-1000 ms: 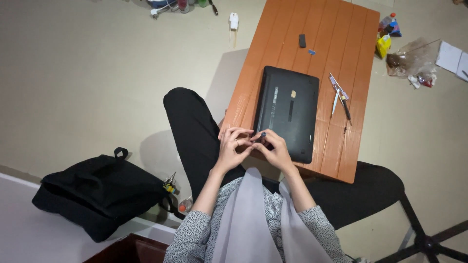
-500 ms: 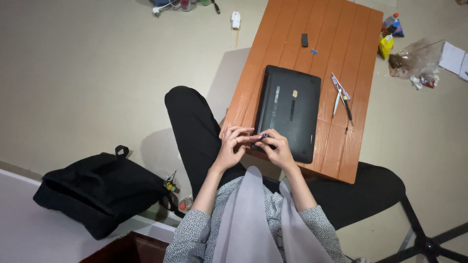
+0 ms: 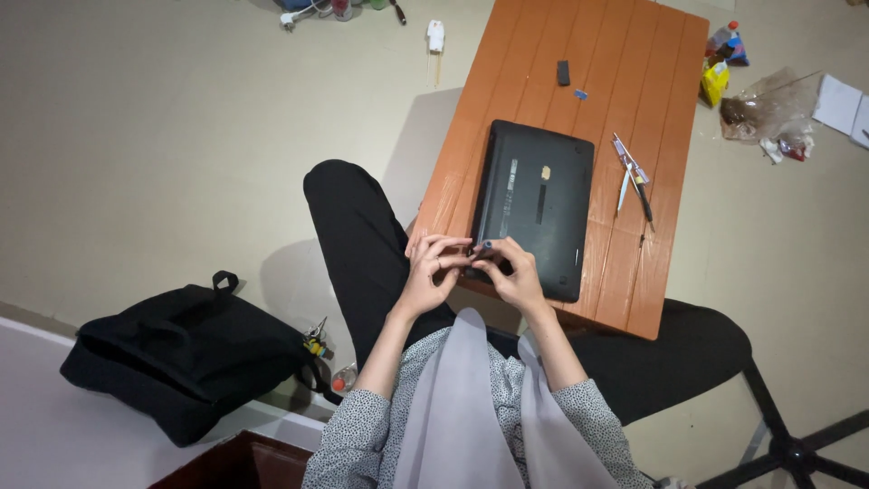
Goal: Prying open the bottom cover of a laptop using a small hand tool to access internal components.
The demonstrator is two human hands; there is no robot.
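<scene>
Change: both hands sit as before, barely shifted.
Hands: left hand (image 3: 433,272) and right hand (image 3: 513,274) pinch a small dark part (image 3: 482,247) between fingertips.
Where: over the upturned black laptop (image 3: 536,206) near edge, on the orange table (image 3: 615,109).
Risk: the tiny part may slip to the floor.

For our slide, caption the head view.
Both hands, left hand and right hand, meet at the near edge of an upturned black laptop.

Left hand (image 3: 433,270) and right hand (image 3: 514,274) meet, fingertips together (both curled), forearms angled inward.
</scene>
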